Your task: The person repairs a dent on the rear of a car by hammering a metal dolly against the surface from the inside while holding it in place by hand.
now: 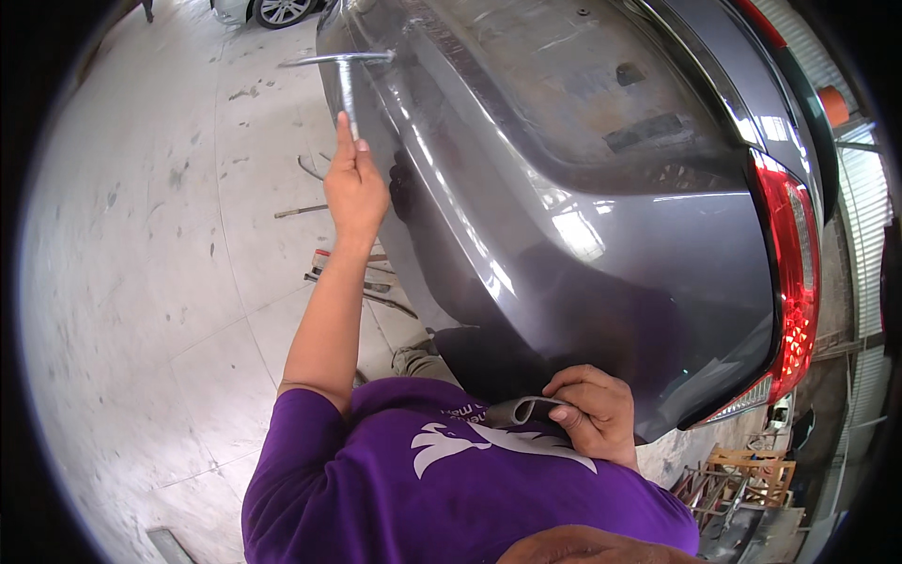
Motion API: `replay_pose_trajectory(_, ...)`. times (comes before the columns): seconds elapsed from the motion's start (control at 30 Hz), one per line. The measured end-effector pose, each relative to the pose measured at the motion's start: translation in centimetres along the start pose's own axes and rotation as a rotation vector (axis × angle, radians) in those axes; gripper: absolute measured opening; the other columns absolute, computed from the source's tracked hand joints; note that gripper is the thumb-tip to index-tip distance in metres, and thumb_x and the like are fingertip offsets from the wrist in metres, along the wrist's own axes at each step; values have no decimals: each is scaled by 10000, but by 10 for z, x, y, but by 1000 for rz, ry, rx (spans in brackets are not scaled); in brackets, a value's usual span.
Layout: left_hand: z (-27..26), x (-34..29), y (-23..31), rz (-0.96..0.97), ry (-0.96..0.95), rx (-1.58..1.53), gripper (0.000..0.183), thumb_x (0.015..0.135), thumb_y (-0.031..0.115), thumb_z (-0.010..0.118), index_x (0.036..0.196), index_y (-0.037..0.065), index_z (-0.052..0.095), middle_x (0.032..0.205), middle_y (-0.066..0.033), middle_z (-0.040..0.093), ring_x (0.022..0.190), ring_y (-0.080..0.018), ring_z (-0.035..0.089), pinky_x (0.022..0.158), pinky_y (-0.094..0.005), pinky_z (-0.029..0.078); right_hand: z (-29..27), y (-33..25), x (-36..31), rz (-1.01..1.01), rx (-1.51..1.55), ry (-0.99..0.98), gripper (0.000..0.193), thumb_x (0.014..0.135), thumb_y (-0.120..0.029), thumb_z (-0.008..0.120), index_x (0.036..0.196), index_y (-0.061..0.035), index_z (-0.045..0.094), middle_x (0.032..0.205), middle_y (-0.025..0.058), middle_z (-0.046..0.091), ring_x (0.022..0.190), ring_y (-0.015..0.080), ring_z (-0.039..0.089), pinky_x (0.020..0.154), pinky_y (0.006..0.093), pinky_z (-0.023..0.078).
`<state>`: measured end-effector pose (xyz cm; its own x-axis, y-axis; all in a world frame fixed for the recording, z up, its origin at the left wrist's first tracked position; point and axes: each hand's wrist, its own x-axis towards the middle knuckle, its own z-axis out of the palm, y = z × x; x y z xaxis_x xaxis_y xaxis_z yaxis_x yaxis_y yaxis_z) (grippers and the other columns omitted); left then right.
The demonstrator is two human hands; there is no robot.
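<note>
1. Two hands are occupied: the left hand [355, 197] has its fingers wrapped round the hammer [347, 89], forefinger along the shaft
2. Right hand [598, 414] pinches a curled grey strip [515, 412] between thumb and fingers, beside the car [648, 249]
3. Hammer head overlaps the bodywork's far edge; cannot tell if touching
4. Step looks like panel-beating; next move likely calls for a controlled tap

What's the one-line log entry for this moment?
left hand: grips slim silver metal hammer | right hand: holds curled dark-grey sheet | beside: glossy grey car rear with red taillight | hammer contact: unclear
</note>
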<state>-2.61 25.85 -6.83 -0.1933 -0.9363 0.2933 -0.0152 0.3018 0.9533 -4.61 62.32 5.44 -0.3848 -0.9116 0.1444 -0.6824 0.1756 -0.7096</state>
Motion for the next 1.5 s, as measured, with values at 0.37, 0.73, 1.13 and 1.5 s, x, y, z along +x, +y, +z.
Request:
replay_pose_trajectory(0.37, 7, 3, -11, 166, 15, 51, 498, 1046, 118, 476, 1540, 88, 425, 704, -41, 514, 603, -115, 454, 607, -257, 427, -1, 0, 1, -3, 10, 1, 251, 884, -230, 755, 825, 11, 713, 892, 126, 707, 678, 217, 666, 600, 317, 512)
replay_pose_trajectory(0.73, 4, -17, -15, 223, 98, -50, 501, 1033, 63, 483, 1532, 79, 437, 766, -45, 549, 657, -119, 496, 646, -257, 455, 1, 0, 0, 5, -1, 6, 249, 873, -223, 757, 815, 15, 708, 883, 125, 704, 685, 221, 666, 608, 316, 510)
replay_pose_trajectory(1.13, 3, -27, -20, 253, 41, -73, 495, 1020, 67, 518, 1511, 117, 477, 825, -122, 602, 729, -228, 585, 738, -335, 507, 3, 0, 0, -5, -2, 13, 202, 845, -180, 776, 827, 8, 705, 902, 127, 709, 668, 207, 653, 582, 310, 496)
replay_pose_trajectory(1.5, -6, -19, -24, 154, -36, -59, 499, 1056, 173, 501, 1549, 188, 433, 844, -62, 614, 760, -106, 523, 802, -262, 478, 6, -6, 1, 34, 0, 4, 226, 849, -203, 776, 837, 13, 712, 892, 133, 710, 716, 236, 666, 626, 324, 515)
